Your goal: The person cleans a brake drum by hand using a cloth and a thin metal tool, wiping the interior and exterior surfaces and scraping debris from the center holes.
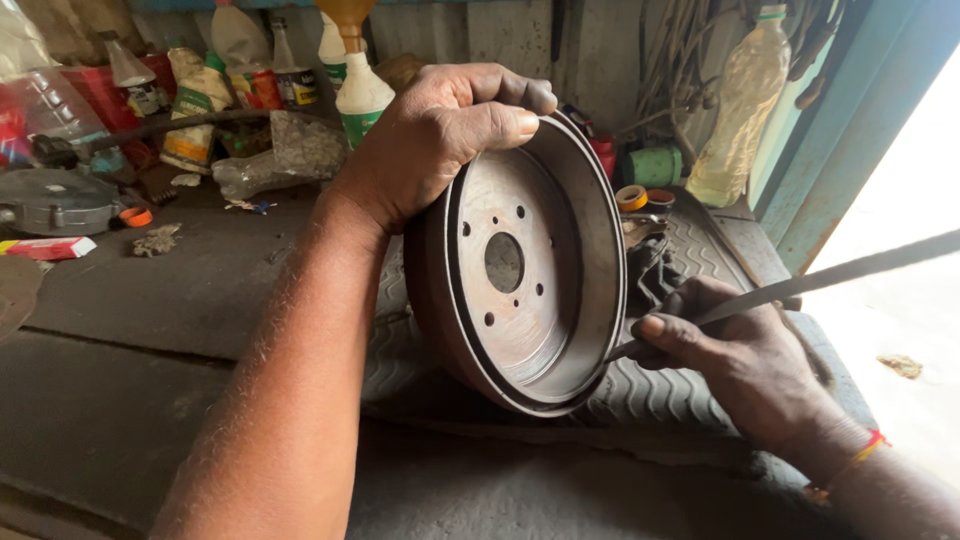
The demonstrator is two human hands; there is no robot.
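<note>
bottles behind, bare benchtop left

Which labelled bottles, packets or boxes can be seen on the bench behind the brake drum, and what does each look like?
White squeeze bottle: behind the left hand, green label, amber nozzle.
Pouch: back left, leaning, white and green.
Labelled bottle: back centre-left, clear neck, dark and yellow label.
Flat carton: left edge, lying down, red and white.
Clear plastic bottle: back right, leaning, yellowish, no label visible.

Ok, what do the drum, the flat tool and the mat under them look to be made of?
Drum: looks like cast metal, dull grey-brown with rusty patches, held up on edge by the left hand. Flat tool in the right hand: thin dark metal strip, probably steel. Mat: seems to be black rubber, ribbed and dusty.
</note>
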